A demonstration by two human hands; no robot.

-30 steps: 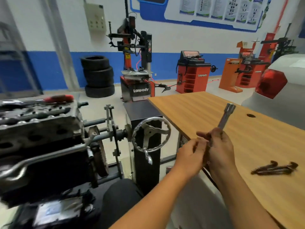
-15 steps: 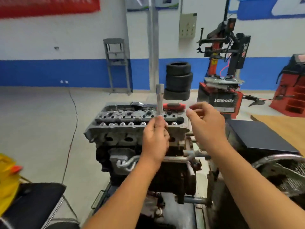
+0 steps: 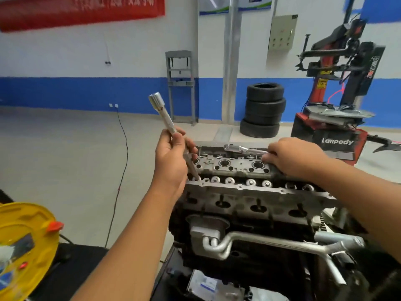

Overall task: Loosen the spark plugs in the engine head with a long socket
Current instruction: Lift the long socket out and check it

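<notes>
Because the spark plug wells sit deep in the cylinder head (image 3: 230, 168), I keep the long socket (image 3: 171, 131) gripped mid-shaft in my left hand (image 3: 171, 161), fingers curled round it, while my right hand (image 3: 293, 157) closes on the ratchet (image 3: 245, 148) lying atop the head

We see a stack of black tyres (image 3: 264, 109) against the blue-and-white wall, with a red and black Lanpody tyre changer (image 3: 338, 101) to its right. A grey metal frame (image 3: 181, 85) stands further left, a red banner (image 3: 80, 11) hangs above, and a yellow cable reel (image 3: 23, 246) sits at lower left.
</notes>
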